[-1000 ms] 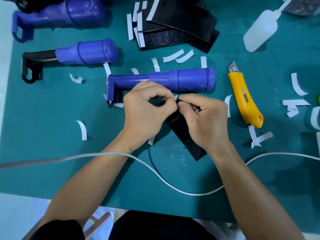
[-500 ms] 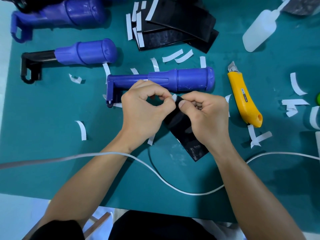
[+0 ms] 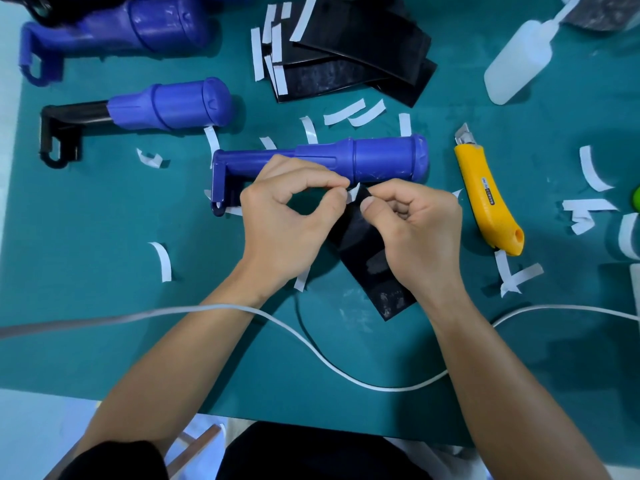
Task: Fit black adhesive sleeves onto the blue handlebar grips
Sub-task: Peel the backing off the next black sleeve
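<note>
Both forearms converge over the green mat (image 3: 104, 306). Left hand (image 3: 291, 223), thumb and forefinger ringed, pinches the white backing strip (image 3: 354, 195). Right hand (image 3: 415, 230), fingers curled, pinches the black adhesive sleeve (image 3: 388, 289) at its upper end, just beside the nearest blue handlebar grip (image 3: 381, 157).

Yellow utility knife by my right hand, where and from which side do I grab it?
Take the yellow utility knife around the middle of its body, from above, fingers on the long sides. It lies flat on the mat, both sides free, and its blade sticks out at the far end, so keep clear there.
</note>
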Demonstrator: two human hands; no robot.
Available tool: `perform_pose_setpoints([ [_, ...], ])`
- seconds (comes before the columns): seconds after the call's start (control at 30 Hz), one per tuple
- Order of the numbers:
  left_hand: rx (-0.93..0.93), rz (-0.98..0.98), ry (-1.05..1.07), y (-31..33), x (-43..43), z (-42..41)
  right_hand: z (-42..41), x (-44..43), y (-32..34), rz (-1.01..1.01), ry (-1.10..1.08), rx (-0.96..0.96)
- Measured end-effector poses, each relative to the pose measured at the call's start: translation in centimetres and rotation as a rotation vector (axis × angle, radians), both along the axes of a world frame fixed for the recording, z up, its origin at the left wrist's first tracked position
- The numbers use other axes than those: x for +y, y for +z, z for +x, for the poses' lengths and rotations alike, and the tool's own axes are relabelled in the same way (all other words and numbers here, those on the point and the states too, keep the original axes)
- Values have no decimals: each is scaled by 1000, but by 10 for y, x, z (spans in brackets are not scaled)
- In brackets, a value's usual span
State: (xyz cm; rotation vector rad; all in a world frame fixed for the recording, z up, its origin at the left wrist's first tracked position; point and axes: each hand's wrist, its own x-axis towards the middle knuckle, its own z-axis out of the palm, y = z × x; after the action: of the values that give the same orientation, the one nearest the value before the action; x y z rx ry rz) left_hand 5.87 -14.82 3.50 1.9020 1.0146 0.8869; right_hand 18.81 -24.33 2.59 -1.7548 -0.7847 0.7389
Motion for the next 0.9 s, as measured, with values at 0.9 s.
perform_pose_setpoints([
  [0.9,87,-38,-79,0,5,-2,-7,-4,1,21,6,-306],
])
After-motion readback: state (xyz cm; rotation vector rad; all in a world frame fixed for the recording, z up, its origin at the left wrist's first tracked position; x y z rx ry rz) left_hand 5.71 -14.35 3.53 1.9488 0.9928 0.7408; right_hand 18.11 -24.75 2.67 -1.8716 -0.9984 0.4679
